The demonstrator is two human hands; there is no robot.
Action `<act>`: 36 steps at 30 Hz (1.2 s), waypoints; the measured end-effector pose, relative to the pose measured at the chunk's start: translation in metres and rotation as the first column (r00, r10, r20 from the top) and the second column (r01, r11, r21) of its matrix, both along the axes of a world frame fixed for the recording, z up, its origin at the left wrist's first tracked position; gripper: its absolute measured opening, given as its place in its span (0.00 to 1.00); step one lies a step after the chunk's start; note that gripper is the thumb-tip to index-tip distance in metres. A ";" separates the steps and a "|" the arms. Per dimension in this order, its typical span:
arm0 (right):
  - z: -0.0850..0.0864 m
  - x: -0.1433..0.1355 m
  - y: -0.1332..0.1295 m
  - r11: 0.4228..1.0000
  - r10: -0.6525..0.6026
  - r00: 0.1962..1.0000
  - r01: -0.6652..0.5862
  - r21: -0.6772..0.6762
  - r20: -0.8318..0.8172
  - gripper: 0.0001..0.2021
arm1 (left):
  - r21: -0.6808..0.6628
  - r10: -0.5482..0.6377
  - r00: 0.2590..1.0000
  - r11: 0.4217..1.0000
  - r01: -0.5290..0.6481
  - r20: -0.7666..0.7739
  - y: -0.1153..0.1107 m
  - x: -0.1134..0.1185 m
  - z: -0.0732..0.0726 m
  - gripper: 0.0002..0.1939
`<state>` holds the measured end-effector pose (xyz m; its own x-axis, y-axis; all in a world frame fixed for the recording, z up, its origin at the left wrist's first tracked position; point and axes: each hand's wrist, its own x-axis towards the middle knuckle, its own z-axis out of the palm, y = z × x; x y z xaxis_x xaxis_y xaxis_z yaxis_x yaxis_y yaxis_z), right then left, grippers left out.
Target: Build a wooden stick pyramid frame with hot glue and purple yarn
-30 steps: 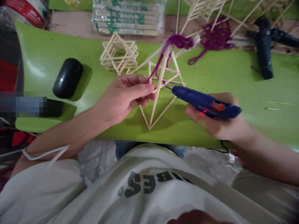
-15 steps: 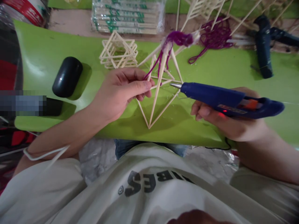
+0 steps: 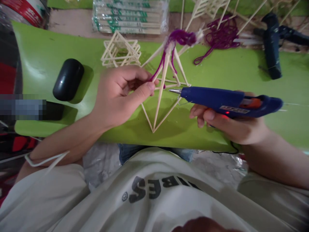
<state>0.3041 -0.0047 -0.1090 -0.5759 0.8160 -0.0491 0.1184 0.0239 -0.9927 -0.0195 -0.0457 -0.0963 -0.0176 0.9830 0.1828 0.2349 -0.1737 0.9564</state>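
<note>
A pyramid-like frame of wooden sticks [image 3: 159,100] stands on the green table, with purple yarn [image 3: 180,38] wound about its top. My left hand [image 3: 125,91] is closed at the frame's left side, thumb and fingers pinching a loose strand of that yarn beside a stick. Whether the fingertips also grip the stick is hidden. In my right hand [image 3: 231,124] is a blue hot glue gun [image 3: 214,99], its red light lit. The gun's metal nozzle points left, close to the frame's front stick and lower bars.
A woven stick lattice [image 3: 120,53] sits behind my left hand. At left lie a black mouse-shaped object [image 3: 69,79] and a dark blurred item [image 3: 51,110]. Wrapped chopsticks [image 3: 130,19], a purple yarn heap [image 3: 222,33] and a dark tool [image 3: 272,48] lie farther back.
The glue gun has shifted slightly left, its nozzle nearer the front stick. My left fingers have moved a little up and left, still at the yarn strand.
</note>
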 end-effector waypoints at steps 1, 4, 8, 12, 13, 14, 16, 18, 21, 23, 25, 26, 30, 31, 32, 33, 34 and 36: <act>-0.001 0.000 0.000 0.999 0.026 0.999 -0.027 0.031 0.022 0.05 | 0.013 0.003 1.000 1.000 -0.003 -0.012 0.000 0.000 0.000 0.04; -0.004 0.001 -0.002 0.999 0.036 0.999 -0.036 0.012 0.034 0.09 | 0.001 0.005 0.999 1.000 -0.005 -0.039 -0.001 -0.001 -0.002 0.04; -0.005 -0.003 -0.005 0.998 0.013 0.999 -0.015 -0.056 -0.031 0.10 | 0.037 0.001 0.999 0.999 0.001 -0.052 -0.001 -0.002 -0.003 0.04; -0.005 -0.007 -0.003 0.998 0.065 0.995 -0.066 -0.013 -0.072 0.07 | 0.012 -0.009 1.000 1.000 0.009 -0.024 -0.001 -0.001 -0.003 0.06; -0.005 -0.008 -0.002 0.997 0.072 0.994 -0.074 -0.015 -0.087 0.07 | 0.021 -0.010 1.000 1.000 0.010 -0.011 -0.001 0.000 -0.003 0.05; -0.006 -0.008 -0.001 0.996 0.080 0.992 -0.082 -0.022 -0.102 0.08 | 0.033 -0.016 1.000 0.999 0.016 -0.004 -0.001 0.001 -0.003 0.05; -0.007 -0.009 0.000 0.994 0.093 0.988 -0.099 -0.043 -0.127 0.09 | 0.044 -0.023 1.000 0.999 0.023 -0.002 -0.001 0.001 -0.002 0.04; -0.008 -0.009 0.001 0.992 0.098 0.985 -0.107 -0.060 -0.142 0.10 | 0.036 -0.026 1.000 0.999 0.027 -0.012 -0.001 0.001 -0.002 0.04; -0.009 -0.009 0.001 0.993 0.079 0.988 -0.090 -0.074 -0.135 0.11 | 0.022 -0.009 1.000 1.000 0.010 -0.027 -0.001 0.000 -0.002 0.05; -0.009 -0.009 0.001 0.995 0.069 0.989 -0.078 -0.069 -0.129 0.11 | 0.010 -0.004 0.999 1.000 0.004 -0.051 -0.001 -0.001 -0.003 0.06; -0.009 -0.009 0.001 0.995 0.073 0.989 -0.082 -0.062 -0.130 0.11 | 0.032 -0.013 0.998 0.999 0.015 -0.064 0.000 -0.002 -0.005 0.06; -0.008 -0.009 0.001 0.994 0.075 0.989 -0.084 -0.063 -0.127 0.11 | 0.054 -0.019 0.998 0.998 0.023 -0.061 0.000 -0.002 -0.006 0.06; -0.006 -0.011 0.001 0.993 0.074 0.993 -0.081 -0.080 -0.091 0.14 | 0.085 -0.040 0.999 0.996 0.041 -0.014 0.001 0.001 -0.007 0.04; -0.005 -0.011 0.001 0.993 0.075 0.994 -0.082 -0.080 -0.085 0.14 | 0.084 -0.043 0.999 0.995 0.044 -0.007 0.001 0.001 -0.007 0.04; -0.005 -0.011 0.001 0.994 0.076 0.994 -0.082 -0.078 -0.082 0.15 | 0.081 -0.050 0.999 0.995 0.050 -0.002 0.001 0.001 -0.007 0.04; -0.004 -0.011 0.001 0.994 0.074 0.994 -0.080 -0.076 -0.078 0.16 | 0.091 -0.056 0.998 0.994 0.056 0.004 0.001 0.001 -0.007 0.04; -0.004 -0.011 0.001 0.994 0.073 0.995 -0.079 -0.077 -0.072 0.17 | 0.100 -0.061 0.998 0.993 0.060 0.007 0.001 0.001 -0.007 0.03; -0.004 -0.011 0.001 0.994 0.070 0.995 -0.076 -0.080 -0.077 0.18 | 0.096 -0.058 0.998 0.994 0.057 0.003 0.001 0.000 -0.006 0.04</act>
